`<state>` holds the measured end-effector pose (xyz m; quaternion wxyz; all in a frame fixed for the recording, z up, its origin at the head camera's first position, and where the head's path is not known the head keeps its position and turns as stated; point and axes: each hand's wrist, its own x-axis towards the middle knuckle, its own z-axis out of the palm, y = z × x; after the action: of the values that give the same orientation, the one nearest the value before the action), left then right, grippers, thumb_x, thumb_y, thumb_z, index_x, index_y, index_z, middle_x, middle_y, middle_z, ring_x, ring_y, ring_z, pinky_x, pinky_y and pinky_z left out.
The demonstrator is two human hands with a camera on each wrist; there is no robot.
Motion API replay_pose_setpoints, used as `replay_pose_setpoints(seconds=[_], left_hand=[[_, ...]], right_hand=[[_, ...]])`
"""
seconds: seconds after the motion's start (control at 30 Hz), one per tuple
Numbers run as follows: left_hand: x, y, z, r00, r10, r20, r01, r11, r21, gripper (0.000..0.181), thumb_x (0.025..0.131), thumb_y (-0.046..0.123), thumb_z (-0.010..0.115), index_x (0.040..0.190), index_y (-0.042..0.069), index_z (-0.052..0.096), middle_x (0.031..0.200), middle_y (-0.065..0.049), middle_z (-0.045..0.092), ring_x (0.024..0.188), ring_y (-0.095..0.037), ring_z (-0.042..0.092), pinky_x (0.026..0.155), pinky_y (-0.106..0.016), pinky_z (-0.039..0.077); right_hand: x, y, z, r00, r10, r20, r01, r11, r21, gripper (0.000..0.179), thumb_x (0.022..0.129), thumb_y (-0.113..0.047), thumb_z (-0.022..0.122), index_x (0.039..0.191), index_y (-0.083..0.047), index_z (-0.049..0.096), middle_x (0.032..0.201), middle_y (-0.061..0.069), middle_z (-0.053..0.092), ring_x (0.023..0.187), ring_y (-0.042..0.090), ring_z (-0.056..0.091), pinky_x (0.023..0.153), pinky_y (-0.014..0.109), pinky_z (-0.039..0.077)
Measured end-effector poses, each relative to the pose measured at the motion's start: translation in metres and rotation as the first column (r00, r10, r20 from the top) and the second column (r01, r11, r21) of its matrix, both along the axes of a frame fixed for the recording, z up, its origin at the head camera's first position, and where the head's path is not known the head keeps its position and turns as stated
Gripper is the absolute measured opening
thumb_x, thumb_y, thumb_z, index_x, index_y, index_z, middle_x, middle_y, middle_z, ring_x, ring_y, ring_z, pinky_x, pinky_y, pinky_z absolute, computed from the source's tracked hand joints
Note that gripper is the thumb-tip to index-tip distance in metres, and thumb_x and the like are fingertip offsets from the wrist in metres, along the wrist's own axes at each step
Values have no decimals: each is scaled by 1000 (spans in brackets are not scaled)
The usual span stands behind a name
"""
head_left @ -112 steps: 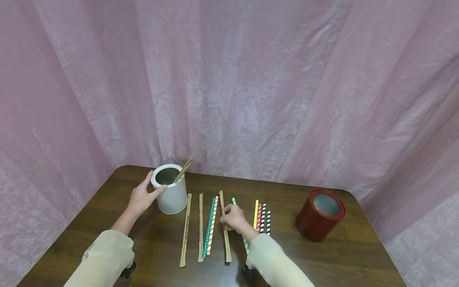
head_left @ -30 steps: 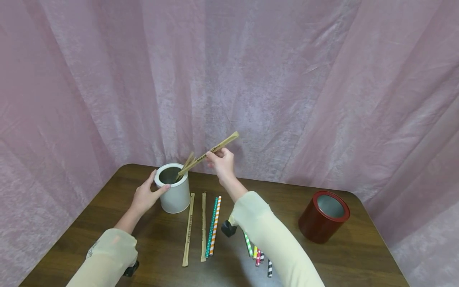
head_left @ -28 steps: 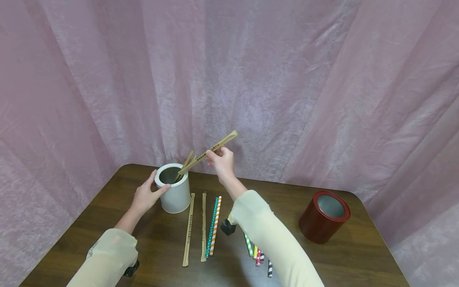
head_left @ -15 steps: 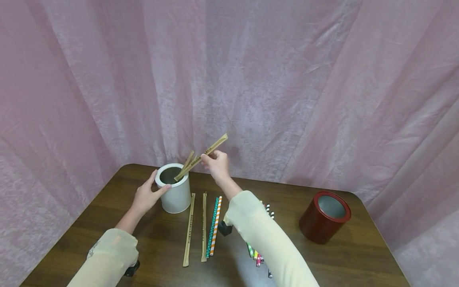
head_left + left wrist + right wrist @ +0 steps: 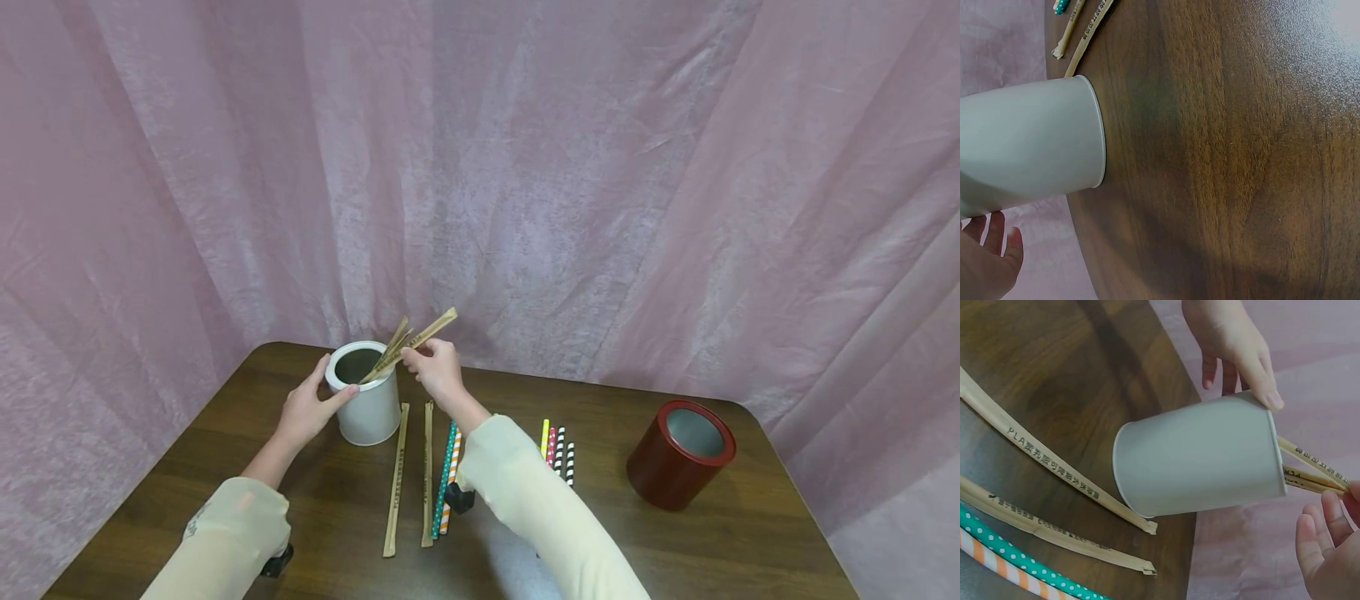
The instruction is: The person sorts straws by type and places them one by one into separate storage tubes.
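Near the table's back left stands a white can [image 5: 369, 417], its silvery side large in the right wrist view. My left hand [image 5: 303, 410] grips it near the rim, thumb at the front and fingers round the far side. My right hand [image 5: 438, 371] pinches a paper-wrapped straw [image 5: 442, 321] between thumb and fingers. That straw slants, its lower end inside the can's mouth and its upper end pointing up to the right. Other wrapped straws [image 5: 394, 335] lean out of the can beside it. The straws' lower ends are hidden inside the can.
Two wrapped straws [image 5: 396, 492] lie on the wooden table [image 5: 330, 517], right of the can. Beside them are a teal dotted straw [image 5: 444, 483] and an orange-striped one [image 5: 453, 467]. Yellow, pink and black-striped straws [image 5: 559, 450] lie partly behind my right sleeve. A red can [image 5: 663, 471] stands right.
My right hand has lifted the wrapped straw from the table, carried it to the white can and lowered it leftward into the mouth. My left hand has kept its hold on the can.
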<state>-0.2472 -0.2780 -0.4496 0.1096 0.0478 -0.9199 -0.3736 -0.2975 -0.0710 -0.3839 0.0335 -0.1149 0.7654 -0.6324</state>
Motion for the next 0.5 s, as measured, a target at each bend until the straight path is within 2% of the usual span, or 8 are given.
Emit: replay_pose_setpoints(seconds=[0.23, 0.37, 0.5], left_hand=[[0, 1, 1, 1000, 3, 1, -3, 1000, 3, 86, 79, 54, 55, 142, 10, 15, 140, -21, 28, 124, -43, 30, 95, -59, 28], [0, 1, 2, 1000, 6, 6, -6, 1000, 5, 86, 79, 54, 55, 142, 11, 15, 140, -21, 28, 124, -43, 30, 95, -59, 28], [0, 1, 2, 1000, 4, 8, -4, 1000, 7, 86, 79, 54, 55, 142, 11, 15, 141, -21, 27, 125, -43, 29, 96, -59, 27]], right_hand=[[3, 3, -9, 997, 75, 33, -77, 996, 46, 25, 85, -21, 57, 90, 2, 65, 81, 13, 65, 72, 22, 59, 57, 24, 49], [4, 7, -16, 987, 145, 69, -149, 988, 49, 28, 86, -23, 56, 103, -2, 61, 89, 15, 64, 74, 20, 57, 54, 21, 46], [5, 12, -23, 975, 185, 120, -191, 981, 40, 32, 86, -25, 57, 111, -5, 57, 96, 15, 62, 79, 23, 58, 56, 25, 48]])
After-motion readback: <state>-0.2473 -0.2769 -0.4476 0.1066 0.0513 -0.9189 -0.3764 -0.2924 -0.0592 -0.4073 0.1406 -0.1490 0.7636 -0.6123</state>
